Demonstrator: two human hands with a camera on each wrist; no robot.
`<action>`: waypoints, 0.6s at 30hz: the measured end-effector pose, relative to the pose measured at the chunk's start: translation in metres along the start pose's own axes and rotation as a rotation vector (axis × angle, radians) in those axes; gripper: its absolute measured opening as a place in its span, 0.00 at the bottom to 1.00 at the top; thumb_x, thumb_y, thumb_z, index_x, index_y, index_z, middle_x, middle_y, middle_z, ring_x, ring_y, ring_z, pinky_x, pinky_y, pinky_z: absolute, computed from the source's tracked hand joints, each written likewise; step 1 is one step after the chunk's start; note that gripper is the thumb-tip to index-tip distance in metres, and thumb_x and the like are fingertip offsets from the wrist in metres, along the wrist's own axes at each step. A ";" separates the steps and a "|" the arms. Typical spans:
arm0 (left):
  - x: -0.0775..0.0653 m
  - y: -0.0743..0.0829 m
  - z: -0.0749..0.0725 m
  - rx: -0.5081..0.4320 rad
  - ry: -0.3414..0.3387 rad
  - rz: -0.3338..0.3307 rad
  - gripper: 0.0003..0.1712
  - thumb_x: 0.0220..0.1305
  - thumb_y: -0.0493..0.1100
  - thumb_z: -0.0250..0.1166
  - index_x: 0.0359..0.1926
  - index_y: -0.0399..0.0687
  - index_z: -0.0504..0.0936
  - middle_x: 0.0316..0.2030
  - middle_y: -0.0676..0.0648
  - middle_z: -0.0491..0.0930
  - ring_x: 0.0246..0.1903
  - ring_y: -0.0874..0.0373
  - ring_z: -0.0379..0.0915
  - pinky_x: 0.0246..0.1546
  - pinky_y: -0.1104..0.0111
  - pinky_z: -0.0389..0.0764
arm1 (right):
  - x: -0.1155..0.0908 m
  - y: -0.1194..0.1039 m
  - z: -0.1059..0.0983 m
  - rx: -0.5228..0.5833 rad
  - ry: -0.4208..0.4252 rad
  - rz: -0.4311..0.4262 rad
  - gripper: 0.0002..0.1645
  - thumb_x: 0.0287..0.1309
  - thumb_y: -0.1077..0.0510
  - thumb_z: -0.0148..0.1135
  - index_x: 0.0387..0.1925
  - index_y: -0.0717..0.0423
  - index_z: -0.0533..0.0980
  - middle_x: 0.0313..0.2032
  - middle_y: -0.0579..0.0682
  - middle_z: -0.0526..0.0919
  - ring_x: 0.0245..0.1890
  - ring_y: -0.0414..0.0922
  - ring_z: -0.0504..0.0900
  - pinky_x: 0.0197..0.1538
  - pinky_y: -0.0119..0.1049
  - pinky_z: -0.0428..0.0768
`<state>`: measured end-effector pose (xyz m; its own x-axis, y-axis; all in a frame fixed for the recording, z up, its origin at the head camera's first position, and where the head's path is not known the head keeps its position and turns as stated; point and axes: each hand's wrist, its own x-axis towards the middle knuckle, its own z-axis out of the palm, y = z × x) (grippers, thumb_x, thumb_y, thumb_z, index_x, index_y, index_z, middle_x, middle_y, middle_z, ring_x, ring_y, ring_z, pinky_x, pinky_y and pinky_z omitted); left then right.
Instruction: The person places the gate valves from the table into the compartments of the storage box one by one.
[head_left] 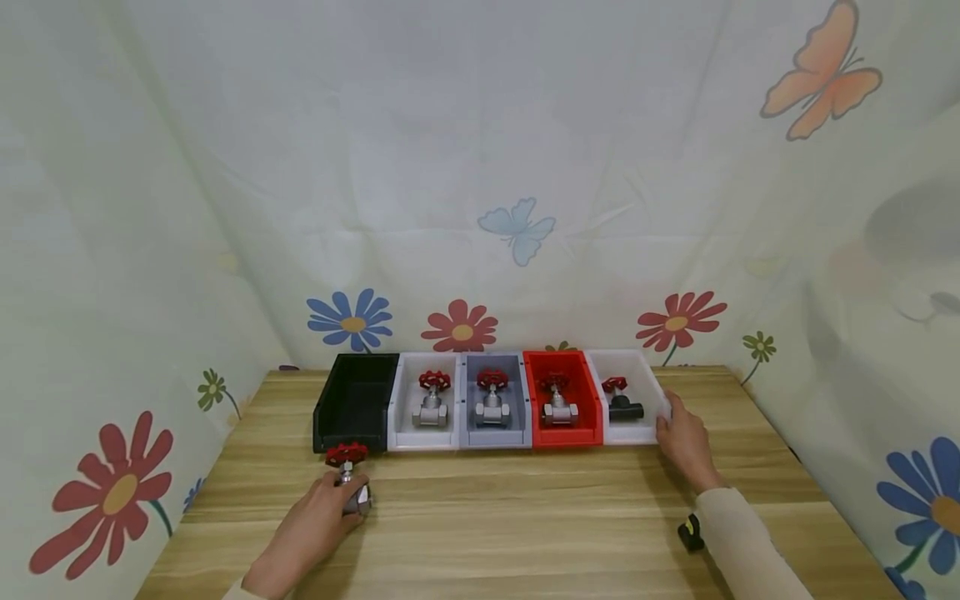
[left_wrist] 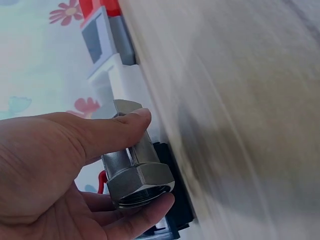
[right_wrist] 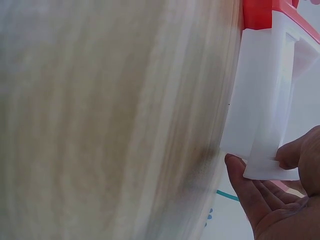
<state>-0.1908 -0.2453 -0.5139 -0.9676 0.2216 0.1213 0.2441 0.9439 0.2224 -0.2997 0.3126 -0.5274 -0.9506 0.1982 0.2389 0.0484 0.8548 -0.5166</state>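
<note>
My left hand (head_left: 309, 523) holds a metal gate valve (head_left: 362, 500) with a red handwheel, just in front of the black bin (head_left: 363, 404). In the left wrist view, the thumb lies over the steel body of the valve (left_wrist: 139, 181) and fingers are beneath its hexagonal end. At the row's other end, my right hand (head_left: 686, 437) grips the near right corner of a white bin (head_left: 637, 433). The right wrist view has the thumb on the rim of that white bin (right_wrist: 257, 100) and the fingers against its outer side. A black valve with a red handwheel (head_left: 625, 408) lies inside it.
Between the end bins stand another white bin (head_left: 405, 392), a grey bin (head_left: 498, 437) and a red bin (head_left: 566, 437), each holding a red-wheeled metal valve. A small black-and-yellow object (head_left: 691, 533) lies beside the right sleeve. A patterned curtain (head_left: 480, 125) hangs behind the wooden table (head_left: 517, 525).
</note>
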 end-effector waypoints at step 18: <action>-0.002 0.006 -0.026 -0.006 0.048 -0.020 0.30 0.47 0.37 0.76 0.54 0.53 0.81 0.48 0.34 0.76 0.46 0.44 0.77 0.37 0.51 0.82 | -0.001 0.000 0.000 0.016 -0.008 0.012 0.31 0.65 0.63 0.52 0.68 0.68 0.60 0.54 0.77 0.75 0.50 0.71 0.78 0.50 0.65 0.77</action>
<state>-0.1860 -0.2459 -0.4875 -0.9680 0.1905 0.1632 0.2252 0.9466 0.2306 -0.2989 0.3127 -0.5275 -0.9523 0.2047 0.2265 0.0548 0.8444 -0.5329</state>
